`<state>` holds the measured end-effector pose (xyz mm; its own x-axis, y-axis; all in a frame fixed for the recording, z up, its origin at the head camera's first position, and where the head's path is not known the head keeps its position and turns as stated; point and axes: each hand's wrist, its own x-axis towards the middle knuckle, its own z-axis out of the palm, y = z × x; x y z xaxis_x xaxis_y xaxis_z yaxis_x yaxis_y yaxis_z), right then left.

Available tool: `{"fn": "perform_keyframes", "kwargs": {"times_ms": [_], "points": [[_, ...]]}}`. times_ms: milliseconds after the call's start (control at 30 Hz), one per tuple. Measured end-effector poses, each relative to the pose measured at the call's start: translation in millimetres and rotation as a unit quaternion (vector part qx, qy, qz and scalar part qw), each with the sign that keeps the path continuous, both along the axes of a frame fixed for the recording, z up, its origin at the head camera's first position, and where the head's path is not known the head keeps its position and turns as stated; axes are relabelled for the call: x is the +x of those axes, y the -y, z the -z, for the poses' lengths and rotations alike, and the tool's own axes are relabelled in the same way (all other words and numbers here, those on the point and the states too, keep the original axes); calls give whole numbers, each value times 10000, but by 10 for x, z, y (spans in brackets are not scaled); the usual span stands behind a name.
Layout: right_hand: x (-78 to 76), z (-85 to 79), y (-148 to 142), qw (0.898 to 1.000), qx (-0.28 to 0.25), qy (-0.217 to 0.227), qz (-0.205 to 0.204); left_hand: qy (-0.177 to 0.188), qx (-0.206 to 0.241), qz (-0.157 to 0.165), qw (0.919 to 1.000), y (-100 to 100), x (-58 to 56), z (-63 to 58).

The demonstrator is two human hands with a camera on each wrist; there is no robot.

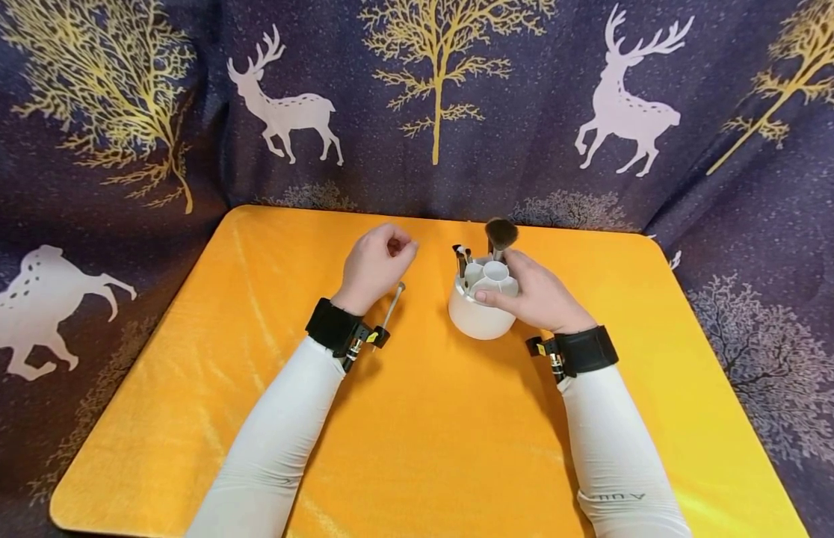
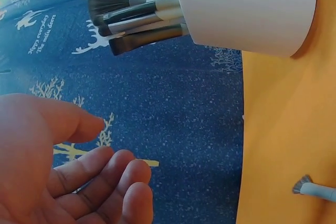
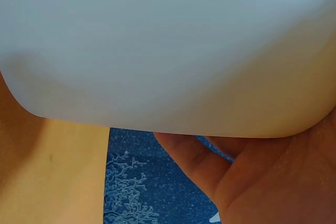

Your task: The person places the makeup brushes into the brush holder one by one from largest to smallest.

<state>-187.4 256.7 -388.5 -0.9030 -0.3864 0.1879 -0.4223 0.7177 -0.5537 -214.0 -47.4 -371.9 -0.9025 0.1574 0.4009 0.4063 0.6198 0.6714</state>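
My right hand grips a round white makeup brush holder from its right side, thumb over the near rim. Pale divided compartments show in its top. A large fluffy makeup brush and several smaller makeup brushes stand in it. In the right wrist view the holder's wall covers most of the frame, hiding part of the hand. To the left, my left hand hovers with loosely curled fingers and nothing between them. Below it a thin makeup brush lies on the table.
An orange cloth covers the table, which has rounded corners. Behind and beside it hangs a dark blue curtain printed with white deer and gold trees. Both wrists wear black straps with small cameras.
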Motion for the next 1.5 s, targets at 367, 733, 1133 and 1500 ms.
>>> {"fn": "perform_keyframes", "kwargs": {"times_ms": [367,733,1133,1500], "points": [[0,-7,-5,9999,102,-2,61,245,-299,-163,9991,54,-25,74],[-3,-10,-3,9999,152,-8,64,631,-728,-201,9951,133,-76,216],[-6,24,-14,10000,84,20,27,1550,-1366,137,9783,199,-64,360],[-1,5,-10,10000,17,-4,17,2096,-1943,550,9567,230,-65,392]]}}
